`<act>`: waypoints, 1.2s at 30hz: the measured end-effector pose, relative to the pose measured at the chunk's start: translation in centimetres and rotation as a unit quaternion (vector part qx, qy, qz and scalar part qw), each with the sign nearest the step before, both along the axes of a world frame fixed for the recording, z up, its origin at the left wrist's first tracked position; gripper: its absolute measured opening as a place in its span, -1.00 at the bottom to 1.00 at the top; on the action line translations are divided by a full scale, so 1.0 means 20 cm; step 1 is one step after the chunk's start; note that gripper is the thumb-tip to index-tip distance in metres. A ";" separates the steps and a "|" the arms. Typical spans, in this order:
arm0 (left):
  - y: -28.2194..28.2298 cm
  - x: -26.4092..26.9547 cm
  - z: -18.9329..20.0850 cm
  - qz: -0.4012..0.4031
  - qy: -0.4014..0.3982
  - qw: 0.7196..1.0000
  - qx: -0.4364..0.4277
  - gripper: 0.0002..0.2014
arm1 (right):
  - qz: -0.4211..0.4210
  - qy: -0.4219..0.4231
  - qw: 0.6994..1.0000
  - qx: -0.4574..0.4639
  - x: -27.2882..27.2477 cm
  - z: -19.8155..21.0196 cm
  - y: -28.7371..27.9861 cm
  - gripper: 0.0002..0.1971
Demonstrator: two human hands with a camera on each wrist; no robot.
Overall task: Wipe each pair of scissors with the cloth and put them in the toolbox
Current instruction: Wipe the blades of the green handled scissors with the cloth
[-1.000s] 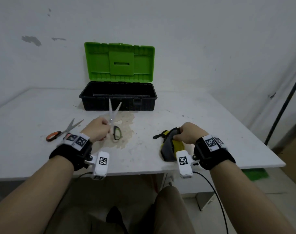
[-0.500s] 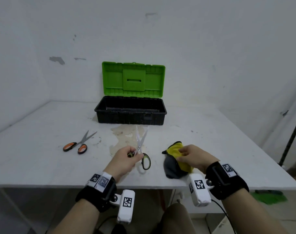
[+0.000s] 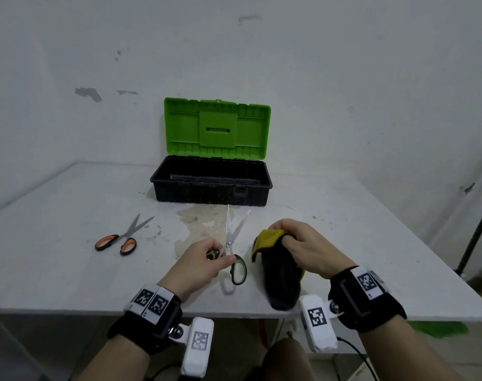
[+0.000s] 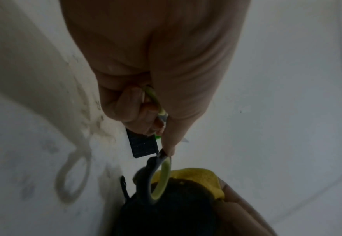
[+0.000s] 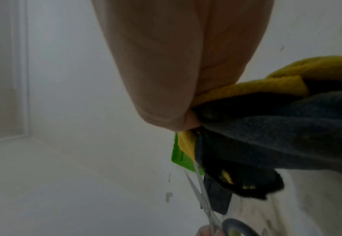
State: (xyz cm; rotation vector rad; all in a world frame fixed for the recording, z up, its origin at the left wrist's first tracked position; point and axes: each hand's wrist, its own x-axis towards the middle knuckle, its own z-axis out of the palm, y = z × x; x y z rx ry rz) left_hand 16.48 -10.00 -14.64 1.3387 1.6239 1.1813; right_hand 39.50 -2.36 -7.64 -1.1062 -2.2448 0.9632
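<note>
Fingers of the left hand [image 3: 200,259] curl round one handle loop of the green-handled scissors [image 3: 232,244], thumb pressed near the pivot; the other loop hangs free on the right side of the hand, lifted above the table [image 3: 69,215] and casting a ring-shaped shadow just beneath it. Blades stand part open in a narrow V, tips pointing toward the far side, at the toolbox [image 3: 211,185]. Left wrist view confirms it: fingertips [image 4: 145,115] folded over the pale green loop, second loop dangling below the thumb. Right hand [image 3: 303,247] grips the cloth [image 3: 281,273], fingers bunched over its far end, yellow face showing at the top and dark grey face hanging down toward the near table edge; cloth sits just right of the scissors, not touching them as far as the head view shows. Toolbox is black, green lid [image 3: 216,129] standing upright and open, at the far middle of the table; its inside is too dark to read. Orange-handled scissors [image 3: 121,236] lie flat at the left, blades slightly apart, well away from both hands. Brownish stain [image 3: 198,224] marks the tabletop between toolbox and hands.
</note>
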 end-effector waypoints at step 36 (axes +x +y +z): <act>0.02 0.16 -0.15 0.036 0.013 0.999 0.027 -0.77 | -0.069 0.088 0.987 0.116 -0.13 -0.31 -0.07 -0.88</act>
